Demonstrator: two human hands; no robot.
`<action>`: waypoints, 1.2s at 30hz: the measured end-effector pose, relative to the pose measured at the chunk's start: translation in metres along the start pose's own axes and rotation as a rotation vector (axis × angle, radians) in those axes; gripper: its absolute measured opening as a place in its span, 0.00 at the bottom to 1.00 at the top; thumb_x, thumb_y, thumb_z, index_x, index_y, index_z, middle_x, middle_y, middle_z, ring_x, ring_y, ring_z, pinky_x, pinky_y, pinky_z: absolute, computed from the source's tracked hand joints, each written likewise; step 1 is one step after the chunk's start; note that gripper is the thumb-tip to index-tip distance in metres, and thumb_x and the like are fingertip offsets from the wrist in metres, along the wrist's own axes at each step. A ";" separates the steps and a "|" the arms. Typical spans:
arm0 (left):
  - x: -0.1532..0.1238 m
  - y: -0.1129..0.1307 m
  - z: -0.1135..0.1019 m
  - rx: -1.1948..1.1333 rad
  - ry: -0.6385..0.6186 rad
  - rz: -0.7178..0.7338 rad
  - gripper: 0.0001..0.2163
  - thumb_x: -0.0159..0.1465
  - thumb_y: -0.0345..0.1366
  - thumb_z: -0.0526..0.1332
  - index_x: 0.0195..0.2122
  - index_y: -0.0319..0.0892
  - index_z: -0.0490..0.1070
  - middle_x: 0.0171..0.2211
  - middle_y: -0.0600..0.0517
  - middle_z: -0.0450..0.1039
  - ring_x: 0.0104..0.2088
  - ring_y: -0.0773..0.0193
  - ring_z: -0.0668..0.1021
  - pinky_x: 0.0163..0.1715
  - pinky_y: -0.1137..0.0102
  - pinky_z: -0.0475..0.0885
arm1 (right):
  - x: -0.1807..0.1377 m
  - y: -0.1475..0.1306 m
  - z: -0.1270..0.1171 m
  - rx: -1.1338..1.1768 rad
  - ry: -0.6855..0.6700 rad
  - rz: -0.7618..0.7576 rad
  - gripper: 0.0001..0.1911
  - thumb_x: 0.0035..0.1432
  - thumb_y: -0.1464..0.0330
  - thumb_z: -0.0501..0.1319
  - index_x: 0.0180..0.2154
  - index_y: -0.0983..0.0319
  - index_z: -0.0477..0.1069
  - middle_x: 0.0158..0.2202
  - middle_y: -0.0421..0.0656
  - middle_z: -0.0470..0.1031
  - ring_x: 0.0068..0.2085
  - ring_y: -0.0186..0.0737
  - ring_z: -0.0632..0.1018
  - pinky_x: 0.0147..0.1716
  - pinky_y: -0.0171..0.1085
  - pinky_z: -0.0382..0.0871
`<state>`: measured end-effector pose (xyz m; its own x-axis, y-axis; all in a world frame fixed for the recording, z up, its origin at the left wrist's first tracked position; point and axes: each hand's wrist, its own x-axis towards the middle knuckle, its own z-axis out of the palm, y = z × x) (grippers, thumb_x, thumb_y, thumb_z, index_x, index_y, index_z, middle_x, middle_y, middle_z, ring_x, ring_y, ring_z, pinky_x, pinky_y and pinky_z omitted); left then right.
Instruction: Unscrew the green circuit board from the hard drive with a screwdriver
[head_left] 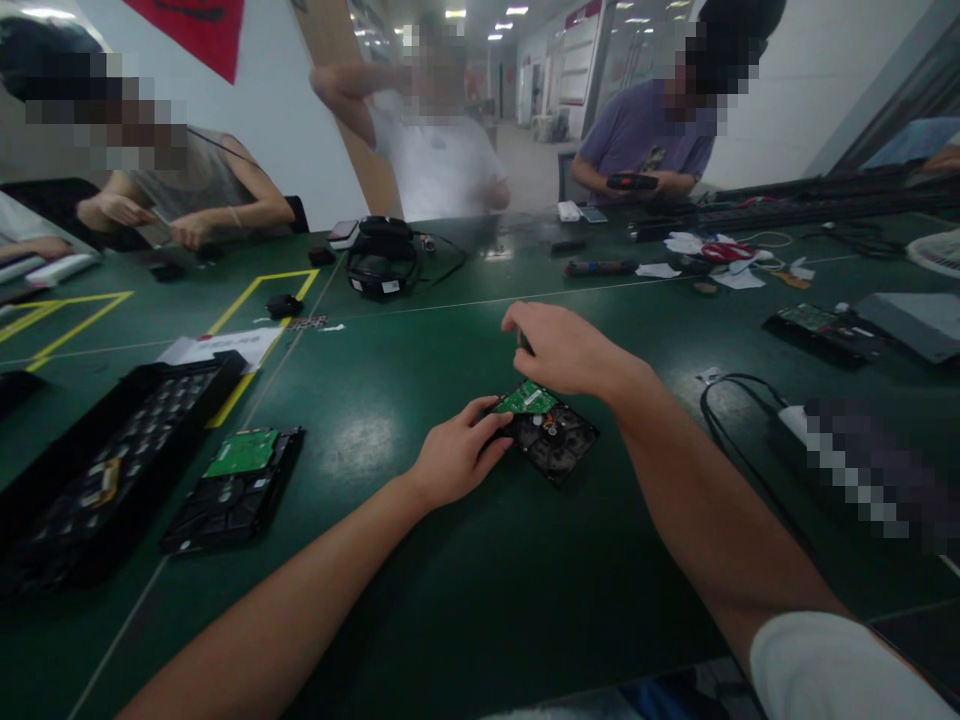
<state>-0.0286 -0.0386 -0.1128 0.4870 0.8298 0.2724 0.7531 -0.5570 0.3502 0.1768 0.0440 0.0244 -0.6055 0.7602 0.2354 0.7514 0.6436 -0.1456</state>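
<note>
A black hard drive (559, 440) with a green circuit board (527, 399) lies on the dark green table (420, 560) in front of me. My left hand (457, 455) rests at its near left corner, fingers curled against its edge and holding it. My right hand (562, 347) hovers just above the drive's far side, fingers pinched on a small dark tool that is mostly hidden.
A second hard drive (236, 487) with a green board lies to the left, beside a long black tray (105, 465). Cables (731, 420) run on the right. Headgear (382, 258) sits mid-table. Three other people sit or stand at the far side.
</note>
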 end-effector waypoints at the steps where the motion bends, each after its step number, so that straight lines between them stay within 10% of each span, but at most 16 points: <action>1: 0.000 0.000 0.000 -0.001 0.004 0.002 0.19 0.75 0.46 0.54 0.64 0.50 0.68 0.66 0.43 0.65 0.57 0.50 0.79 0.53 0.52 0.80 | 0.000 0.000 0.000 -0.003 -0.006 0.008 0.16 0.63 0.72 0.59 0.53 0.63 0.71 0.51 0.53 0.80 0.49 0.51 0.80 0.48 0.42 0.69; 18: 0.000 -0.001 0.001 -0.006 0.008 0.006 0.18 0.76 0.47 0.53 0.63 0.48 0.69 0.66 0.43 0.65 0.57 0.50 0.79 0.53 0.52 0.80 | 0.000 0.003 -0.004 -0.044 -0.020 0.145 0.19 0.68 0.62 0.61 0.56 0.64 0.68 0.44 0.54 0.82 0.45 0.54 0.81 0.44 0.43 0.69; 36: 0.000 0.000 -0.001 -0.002 0.003 0.006 0.18 0.76 0.46 0.54 0.63 0.49 0.68 0.66 0.43 0.65 0.57 0.50 0.79 0.52 0.52 0.80 | -0.002 -0.001 -0.005 0.066 -0.045 0.010 0.22 0.62 0.74 0.59 0.58 0.65 0.66 0.50 0.53 0.81 0.47 0.49 0.81 0.46 0.40 0.69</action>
<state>-0.0286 -0.0384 -0.1119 0.4900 0.8266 0.2768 0.7495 -0.5617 0.3505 0.1783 0.0414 0.0290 -0.6101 0.7691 0.1905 0.7397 0.6390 -0.2110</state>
